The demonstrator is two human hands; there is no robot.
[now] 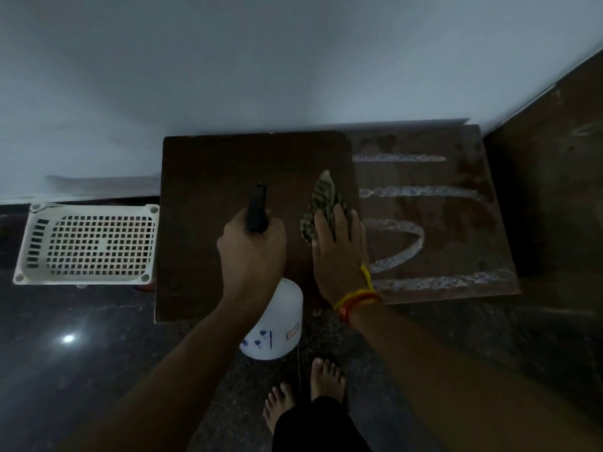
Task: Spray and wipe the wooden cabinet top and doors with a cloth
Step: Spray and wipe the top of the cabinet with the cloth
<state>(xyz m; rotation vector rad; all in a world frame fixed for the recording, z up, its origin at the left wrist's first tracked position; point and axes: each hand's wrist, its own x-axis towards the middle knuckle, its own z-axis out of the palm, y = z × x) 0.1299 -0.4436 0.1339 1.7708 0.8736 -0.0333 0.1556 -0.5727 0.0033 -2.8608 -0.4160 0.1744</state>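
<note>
Left grip (pixel 253 246) round spray bottle (pixel 274 321), flat right grip (pixel 339 252) on cloth (pixel 321 200)

The cabinet top (pixel 208 177) is set against the wall (pixel 293 60). On it, the cloth (pixel 321 203) is pressed under the right hand (pixel 339 252); to its left, the spray bottle (pixel 277 321) is held by the left hand (pixel 253 252). A basket (pixel 88 243) is placed on the floor (pixel 65 353), left of the cabinet. 2 bare feet (pixel 303 393) are seen before it.

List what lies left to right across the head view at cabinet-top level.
White perforated basket → left hand gripping the spray bottle → right hand pressing the cloth → foam streaks on the cabinet top.
</note>
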